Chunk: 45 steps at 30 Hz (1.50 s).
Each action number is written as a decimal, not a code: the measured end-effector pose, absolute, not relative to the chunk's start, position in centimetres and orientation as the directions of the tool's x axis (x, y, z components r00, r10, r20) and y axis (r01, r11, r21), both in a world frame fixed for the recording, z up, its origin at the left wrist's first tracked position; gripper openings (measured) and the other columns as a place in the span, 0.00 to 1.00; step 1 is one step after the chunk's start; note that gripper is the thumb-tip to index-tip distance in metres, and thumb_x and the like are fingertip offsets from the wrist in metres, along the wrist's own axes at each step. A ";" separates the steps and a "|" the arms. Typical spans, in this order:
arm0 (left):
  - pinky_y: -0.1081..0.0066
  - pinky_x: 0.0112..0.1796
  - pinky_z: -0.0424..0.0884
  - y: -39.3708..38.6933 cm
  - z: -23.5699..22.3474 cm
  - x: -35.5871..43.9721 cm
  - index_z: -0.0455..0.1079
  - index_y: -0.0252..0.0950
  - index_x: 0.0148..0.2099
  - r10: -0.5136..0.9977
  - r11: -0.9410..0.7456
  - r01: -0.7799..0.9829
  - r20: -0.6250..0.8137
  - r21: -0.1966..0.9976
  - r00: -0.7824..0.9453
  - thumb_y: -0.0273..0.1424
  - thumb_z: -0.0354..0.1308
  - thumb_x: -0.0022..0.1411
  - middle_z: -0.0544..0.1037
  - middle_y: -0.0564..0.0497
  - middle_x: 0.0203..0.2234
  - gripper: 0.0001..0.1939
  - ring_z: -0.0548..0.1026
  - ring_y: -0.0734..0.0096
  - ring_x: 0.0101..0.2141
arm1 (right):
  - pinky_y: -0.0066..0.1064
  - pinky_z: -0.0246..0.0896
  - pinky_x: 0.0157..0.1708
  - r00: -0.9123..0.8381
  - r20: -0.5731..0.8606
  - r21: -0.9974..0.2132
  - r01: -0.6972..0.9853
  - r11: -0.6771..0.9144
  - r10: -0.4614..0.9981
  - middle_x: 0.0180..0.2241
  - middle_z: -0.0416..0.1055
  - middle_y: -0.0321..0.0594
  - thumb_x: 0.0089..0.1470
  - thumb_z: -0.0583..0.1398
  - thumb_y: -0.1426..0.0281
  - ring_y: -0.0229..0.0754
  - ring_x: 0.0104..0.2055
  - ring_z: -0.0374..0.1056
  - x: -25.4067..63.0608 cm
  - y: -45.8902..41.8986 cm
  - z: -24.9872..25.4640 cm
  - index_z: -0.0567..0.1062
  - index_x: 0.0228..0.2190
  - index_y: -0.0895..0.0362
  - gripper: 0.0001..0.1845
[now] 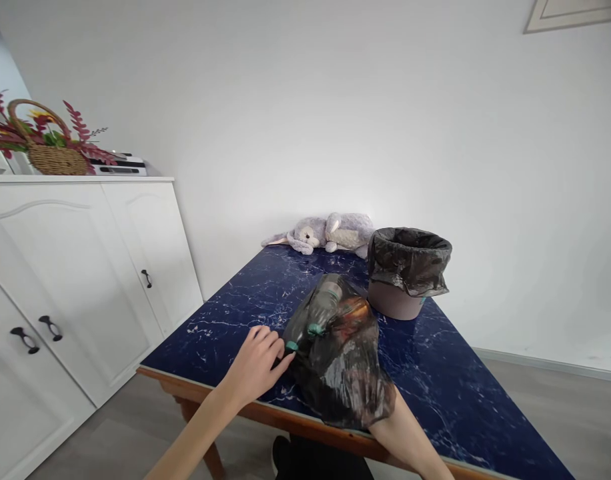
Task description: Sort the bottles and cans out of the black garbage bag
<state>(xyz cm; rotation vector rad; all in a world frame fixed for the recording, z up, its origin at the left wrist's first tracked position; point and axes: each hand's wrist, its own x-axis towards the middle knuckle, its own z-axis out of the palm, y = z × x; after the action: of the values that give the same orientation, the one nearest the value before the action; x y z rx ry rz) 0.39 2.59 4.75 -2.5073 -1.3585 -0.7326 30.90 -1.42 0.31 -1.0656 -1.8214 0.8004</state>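
A dark, see-through plastic bag [345,353] lies on the blue marbled table in front of me. Through its film show clear plastic bottles with green caps, one bottle [325,303] near the far end, and something orange-red. My left hand [259,357] is at the bag's left side, thumb apart from the fingers, close to a green cap [291,346]. My right hand [380,417] reaches into the near end of the bag up to the wrist. Its fingers are hidden under the dark film.
A brownish bin [396,300] lined with a black bag stands at the table's right side. A plush rabbit [335,233] lies along the back edge of the table [215,327]. White cabinets [70,267] on the left carry a flower basket [58,160].
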 end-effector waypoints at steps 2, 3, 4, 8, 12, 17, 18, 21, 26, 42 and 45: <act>0.57 0.45 0.68 2.9 4.4 -0.9 0.70 0.41 0.33 0.751 -0.479 0.877 0.536 0.039 0.386 0.45 0.53 0.74 0.75 0.48 0.30 0.19 0.74 0.57 0.36 | 0.39 0.72 0.48 -0.258 0.384 -0.806 0.375 0.459 0.886 0.39 0.80 0.49 0.63 0.58 0.65 0.54 0.44 0.76 30.9 -1.3 -0.1 0.81 0.43 0.57 0.15; 0.56 0.45 0.69 2.9 4.3 -1.4 0.71 0.40 0.35 0.756 -0.435 0.900 0.560 0.041 0.340 0.45 0.53 0.75 0.76 0.46 0.31 0.18 0.75 0.55 0.37 | 0.37 0.73 0.44 -0.251 0.393 -0.792 0.396 0.464 0.885 0.35 0.80 0.47 0.63 0.58 0.64 0.52 0.40 0.75 30.8 -1.3 -0.4 0.81 0.40 0.58 0.14; 0.56 0.44 0.69 2.7 4.4 -1.7 0.73 0.40 0.39 0.757 -0.397 0.916 0.585 0.055 0.293 0.44 0.52 0.75 0.78 0.45 0.34 0.17 0.76 0.53 0.39 | 0.35 0.72 0.39 -0.236 0.400 -0.780 0.421 0.464 0.886 0.32 0.79 0.45 0.63 0.58 0.63 0.50 0.35 0.74 30.8 -1.3 -0.7 0.80 0.37 0.57 0.13; 0.63 0.39 0.73 0.1 5.4 -0.1 0.72 0.39 0.53 0.796 -0.470 0.855 0.522 0.217 0.305 0.38 0.49 0.76 0.79 0.45 0.40 0.14 0.78 0.59 0.38 | 0.31 0.64 0.29 -0.171 0.388 -0.753 0.508 0.418 0.906 0.27 0.74 0.41 0.66 0.57 0.58 0.45 0.29 0.68 30.8 -1.4 -1.9 0.76 0.33 0.56 0.16; 0.65 0.46 0.76 -2.9 6.2 3.7 0.73 0.42 0.53 0.731 -0.682 0.636 0.342 0.361 0.590 0.34 0.52 0.76 0.81 0.48 0.43 0.10 0.80 0.64 0.42 | 0.32 0.64 0.31 -0.185 0.372 -0.761 0.501 0.413 0.910 0.29 0.73 0.39 0.66 0.56 0.60 0.45 0.31 0.68 31.1 -1.5 -2.6 0.76 0.43 0.56 0.14; 0.56 0.63 0.70 -2.9 4.8 6.0 0.51 0.48 0.75 0.740 -0.672 0.641 0.343 0.370 0.578 0.35 0.52 0.77 0.71 0.45 0.66 0.29 0.71 0.56 0.64 | 0.31 0.66 0.32 -0.202 0.379 -0.824 0.370 0.429 0.903 0.30 0.73 0.37 0.68 0.56 0.58 0.45 0.32 0.69 30.8 -1.3 -2.3 0.69 0.58 0.56 0.22; 0.54 0.63 0.70 -2.4 4.4 6.0 0.45 0.48 0.77 0.758 -0.649 0.674 0.373 0.354 0.534 0.35 0.52 0.77 0.66 0.43 0.70 0.33 0.67 0.54 0.67 | 0.32 0.67 0.33 -0.201 0.381 -0.838 0.338 0.429 0.903 0.30 0.73 0.36 0.69 0.55 0.57 0.44 0.31 0.69 30.7 -1.3 -2.2 0.65 0.62 0.56 0.26; 0.48 0.65 0.67 -0.6 3.9 5.9 0.35 0.46 0.79 0.765 -0.582 0.756 0.519 0.300 0.383 0.34 0.50 0.78 0.55 0.39 0.75 0.37 0.57 0.49 0.72 | 0.35 0.70 0.38 -0.190 0.403 -0.853 0.276 0.443 0.895 0.30 0.73 0.35 0.72 0.53 0.55 0.45 0.32 0.71 30.5 -1.1 -2.5 0.49 0.72 0.55 0.36; 0.47 0.66 0.65 1.0 5.4 5.9 0.36 0.43 0.77 0.652 -0.597 0.746 0.721 0.296 0.236 0.30 0.46 0.78 0.49 0.35 0.76 0.32 0.54 0.51 0.73 | 0.40 0.72 0.49 -0.165 0.393 -0.862 0.278 0.425 0.905 0.48 0.78 0.48 0.73 0.51 0.54 0.45 0.43 0.76 30.8 -0.8 -2.9 0.30 0.75 0.50 0.45; 0.42 0.53 0.72 3.6 2.6 8.6 0.66 0.30 0.64 0.793 -0.335 0.940 0.558 0.061 0.246 0.33 0.54 0.71 0.79 0.29 0.52 0.23 0.76 0.35 0.56 | 0.39 0.74 0.49 -0.192 0.359 -0.850 0.336 0.405 0.913 0.39 0.81 0.43 0.70 0.55 0.62 0.47 0.43 0.79 30.9 -0.8 -2.3 0.51 0.74 0.55 0.37; 0.44 0.57 0.71 4.4 2.8 8.9 0.66 0.33 0.67 0.775 -0.342 0.939 0.569 0.015 0.273 0.30 0.56 0.68 0.80 0.31 0.53 0.26 0.75 0.38 0.59 | 0.37 0.73 0.49 -0.188 0.383 -0.851 0.309 0.425 0.904 0.39 0.81 0.44 0.69 0.55 0.63 0.46 0.42 0.79 30.8 -0.9 -1.9 0.59 0.69 0.58 0.32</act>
<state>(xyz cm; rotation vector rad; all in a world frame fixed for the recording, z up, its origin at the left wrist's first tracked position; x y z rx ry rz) 8.91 4.35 2.77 -2.2243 -1.5646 -0.7077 30.83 -0.86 -1.90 -1.0595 -1.7216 0.7790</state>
